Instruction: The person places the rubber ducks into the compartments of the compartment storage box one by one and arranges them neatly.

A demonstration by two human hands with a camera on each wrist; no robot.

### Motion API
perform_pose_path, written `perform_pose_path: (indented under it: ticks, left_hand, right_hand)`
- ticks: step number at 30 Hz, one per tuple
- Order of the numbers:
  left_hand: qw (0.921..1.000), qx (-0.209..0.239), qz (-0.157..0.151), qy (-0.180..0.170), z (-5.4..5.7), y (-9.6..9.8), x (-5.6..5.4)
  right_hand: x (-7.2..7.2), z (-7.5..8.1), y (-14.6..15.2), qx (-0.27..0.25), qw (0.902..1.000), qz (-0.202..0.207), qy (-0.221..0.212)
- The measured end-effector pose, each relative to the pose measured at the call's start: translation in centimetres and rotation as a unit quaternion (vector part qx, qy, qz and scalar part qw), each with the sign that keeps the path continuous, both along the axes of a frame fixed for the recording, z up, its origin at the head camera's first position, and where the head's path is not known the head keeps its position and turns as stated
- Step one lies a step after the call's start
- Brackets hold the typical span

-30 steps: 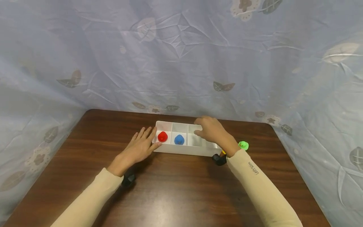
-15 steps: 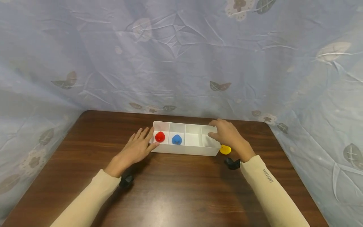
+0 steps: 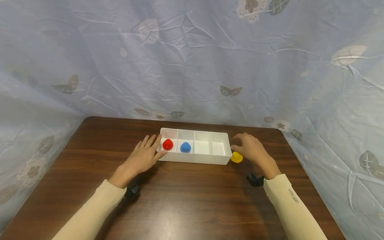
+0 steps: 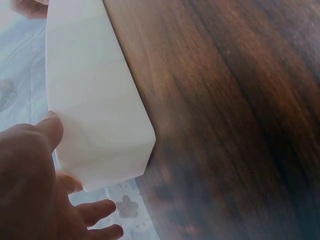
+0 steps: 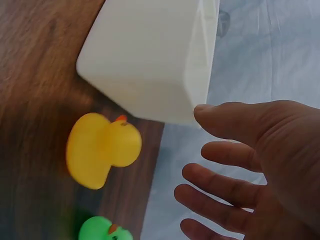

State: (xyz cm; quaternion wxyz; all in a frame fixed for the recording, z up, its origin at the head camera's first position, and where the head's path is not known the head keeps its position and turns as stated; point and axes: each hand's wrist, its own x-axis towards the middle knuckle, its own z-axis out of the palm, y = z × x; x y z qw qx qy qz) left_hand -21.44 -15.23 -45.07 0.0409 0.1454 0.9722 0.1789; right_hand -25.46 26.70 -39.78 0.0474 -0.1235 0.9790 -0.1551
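A long white divided tray [image 3: 195, 158] lies on the table. A red rubber duck [image 3: 168, 144] sits in its leftmost compartment and a blue rubber duck [image 3: 185, 147] in the one beside it. My left hand [image 3: 142, 156] touches the tray's left end, fingers spread, the thumb at the near corner in the left wrist view. My right hand [image 3: 253, 151] hovers past the right end, fingers loosely bent with nothing held. Below it, a yellow rubber duck [image 5: 102, 150] stands on the table near the tray's end. A green rubber duck [image 5: 104, 230] shows partly in the right wrist view; the head view hides it.
The brown wooden table [image 3: 180, 196] has its back edge just behind the tray. A pale patterned cloth [image 3: 192, 66] hangs behind and along both sides. Black wrist-worn devices sit under both wrists.
My right hand has moved right, from over the tray to beyond its right end. The yellow duck has come into fuller view, while the green one is now covered. My left hand stays at the tray.
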Motion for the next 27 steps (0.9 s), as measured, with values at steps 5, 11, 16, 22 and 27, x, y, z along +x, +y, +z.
perform_pose_path:
  ticks: [5, 11, 16, 22, 27]
  left_hand:
    - [1.0, -0.003, 0.001, 0.004, -0.2, -0.2, 0.0]
    - [1.0, 0.001, 0.002, 0.003, -0.1, -0.3, 0.1]
    - [1.0, 0.001, 0.003, 0.004, -0.2, -0.2, 0.2]
    - [1.0, 0.0, 0.0, 0.004, -0.1, -0.1, 0.2]
    - [0.9999, -0.002, -0.001, 0.01, 0.1, -0.1, 0.1]
  right_hand:
    - [0.2, -0.5, 0.8, -0.002, 0.9999, -0.014, -0.007]
    - [0.6, -1.4, 1.0, 0.003, 0.9996, -0.024, -0.017]
    - [0.8, -2.4, 0.8, 0.017, 0.9995, -0.021, -0.017]
    - [0.7, -3.5, 1.0, 0.033, 0.9988, -0.03, -0.018]
    - [0.7, -3.7, 1.1, 0.04, 0.9984, -0.038, -0.013]
